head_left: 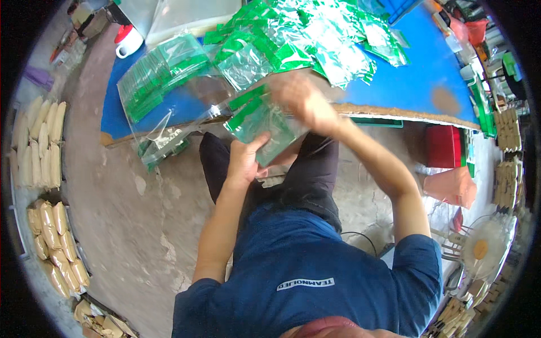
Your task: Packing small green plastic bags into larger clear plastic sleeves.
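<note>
My left hand [245,160] is closed round a small stack of clear plastic packets [270,132] with green bands, its thumb lying on top. I hold the stack above my lap, at the near edge of the blue table [420,84]. Close to the stack's upper right side is my right hand [304,104], smeared by motion, so its fingers cannot be made out. A large heap of similar green-and-clear packets [304,36] lies on the table beyond my hands. To the left, more packets [163,73] are laid overlapping in a row.
A clear plastic bag [163,141] hangs over the table's front edge. At the far left stands a white mug [129,42] with a red lid. On the right are a red box [442,146], a pink bin [451,186] and a fan [482,248]. Filled bags [59,242] are stacked left.
</note>
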A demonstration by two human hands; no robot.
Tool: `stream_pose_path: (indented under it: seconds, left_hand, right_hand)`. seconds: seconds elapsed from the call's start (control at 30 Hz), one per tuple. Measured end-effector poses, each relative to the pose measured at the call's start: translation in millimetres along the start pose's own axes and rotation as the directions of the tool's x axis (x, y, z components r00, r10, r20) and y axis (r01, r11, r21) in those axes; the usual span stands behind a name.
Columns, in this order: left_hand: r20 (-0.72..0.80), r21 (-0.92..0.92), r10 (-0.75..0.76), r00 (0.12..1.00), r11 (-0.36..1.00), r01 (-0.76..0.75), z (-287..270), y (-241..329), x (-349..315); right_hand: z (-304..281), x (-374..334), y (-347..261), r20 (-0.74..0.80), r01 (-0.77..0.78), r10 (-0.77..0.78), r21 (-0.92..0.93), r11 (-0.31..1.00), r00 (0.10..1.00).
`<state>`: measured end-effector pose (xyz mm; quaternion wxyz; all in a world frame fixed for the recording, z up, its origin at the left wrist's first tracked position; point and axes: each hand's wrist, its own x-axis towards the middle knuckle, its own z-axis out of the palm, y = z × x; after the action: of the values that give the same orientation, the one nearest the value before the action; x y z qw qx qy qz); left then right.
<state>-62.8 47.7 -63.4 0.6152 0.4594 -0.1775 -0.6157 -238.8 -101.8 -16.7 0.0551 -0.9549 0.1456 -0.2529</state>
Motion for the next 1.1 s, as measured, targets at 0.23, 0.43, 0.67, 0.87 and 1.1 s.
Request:
stream_pose_path:
  seconds: [0.23, 0.43, 0.67, 0.87, 1.1]
  left_hand:
    - [0.006, -0.105, -0.077, 0.997, 0.991, 0.078, 5.6, -7.9, -4.4]
    - [0.057, -0.257, -0.240, 0.969, 0.934, 0.247, 8.3, 10.8, -20.0]
    - [0.433, -0.496, -0.200, 0.879, 0.761, 0.418, 19.3, 27.3, -20.7]
    - [0.091, -0.044, -0.083, 0.992, 0.995, 0.087, 3.9, -16.4, -28.6]
    - [0.209, 0.481, -0.076, 0.975, 0.876, -0.035, -2.2, -14.8, -52.6]
  right_hand:
    - [-33.3, 56.4, 92.3, 0.306, -0.194, 0.295, -0.320, 0.927, 0.905]
    - [-79.5, 20.6, 28.7, 0.087, -0.406, 0.408, -0.043, 0.913, 0.909]
    - [-35.2, -31.2, -74.8, 0.002, -0.086, 0.086, 0.022, 0.996, 0.996]
    - [-22.1, 30.6, -57.1, 0.237, -0.617, 0.590, 0.507, 0.602, 0.772]
    - [77.8, 116.3, 45.9, -0.190, -0.489, 0.454, -0.230, 0.841, 0.870]
